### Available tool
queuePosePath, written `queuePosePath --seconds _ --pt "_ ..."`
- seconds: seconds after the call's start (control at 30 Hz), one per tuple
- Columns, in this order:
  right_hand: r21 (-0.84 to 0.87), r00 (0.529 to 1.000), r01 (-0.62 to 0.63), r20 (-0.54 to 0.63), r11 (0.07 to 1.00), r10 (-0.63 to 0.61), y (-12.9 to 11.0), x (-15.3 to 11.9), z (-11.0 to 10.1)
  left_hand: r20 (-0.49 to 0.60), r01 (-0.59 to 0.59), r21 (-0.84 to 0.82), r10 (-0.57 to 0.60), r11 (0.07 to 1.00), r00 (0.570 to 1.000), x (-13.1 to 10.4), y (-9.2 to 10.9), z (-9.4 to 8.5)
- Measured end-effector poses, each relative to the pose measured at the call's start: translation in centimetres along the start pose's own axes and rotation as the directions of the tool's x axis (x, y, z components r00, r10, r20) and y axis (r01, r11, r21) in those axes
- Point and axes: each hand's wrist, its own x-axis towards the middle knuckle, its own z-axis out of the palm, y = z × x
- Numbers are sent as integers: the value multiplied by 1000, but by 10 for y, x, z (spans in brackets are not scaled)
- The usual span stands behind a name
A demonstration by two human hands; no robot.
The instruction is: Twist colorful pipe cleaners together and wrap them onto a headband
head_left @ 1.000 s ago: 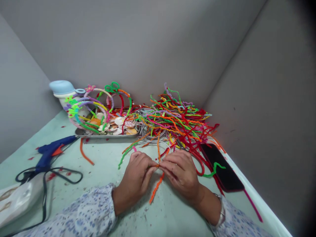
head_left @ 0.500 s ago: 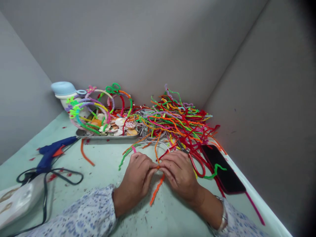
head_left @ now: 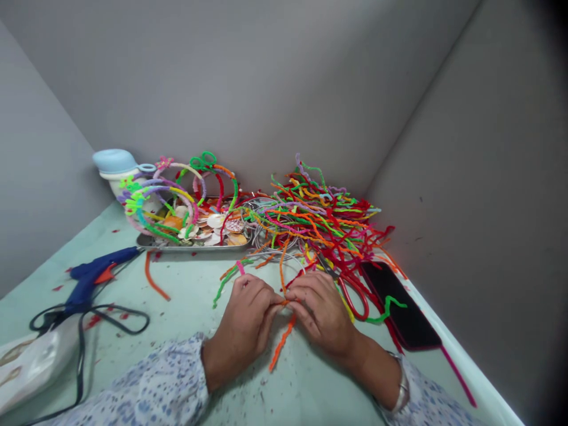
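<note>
A fuzzy orange pipe cleaner (head_left: 282,345); white cloth sleeves (head_left: 153,378) spotted blue; a pale-green surface (head_left: 195,307) flecked red; a small bracelet (head_left: 403,391), apparently silver.

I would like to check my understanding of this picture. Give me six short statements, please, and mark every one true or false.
1. The left hand and the right hand hold an orange fuzzy strand. True.
2. The glue gun is yellow. False: the glue gun has a blue body.
3. A green strand lies partly over the phone. True.
4. The scissors are in the left hand. False: the scissors lie near the right hand, not held.
5. The tray of shells stands to the right of the strand pile. False: the tray is to the left of the strand pile.
6. The bottle has a light-blue cap. True.
</note>
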Motion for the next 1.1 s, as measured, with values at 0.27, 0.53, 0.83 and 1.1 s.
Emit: queuePosePath --seconds 0.27,0.53,0.83,1.1 --pt "9 996 3 84 1000 -4 0 0 1 21 -28 5 28 1000 999 0 1 0" --pt "30 999 -22 29 999 21 1 -1 0 4 -12 -17 12 1000 1000 0 0 0" --pt "70 999 -25 48 997 22 2 -2 0 4 -4 -19 4 1000 1000 0 1 0" --pt "165 984 -64 175 984 35 3 -2 -1 55 -42 -11 43 999 998 0 2 0"
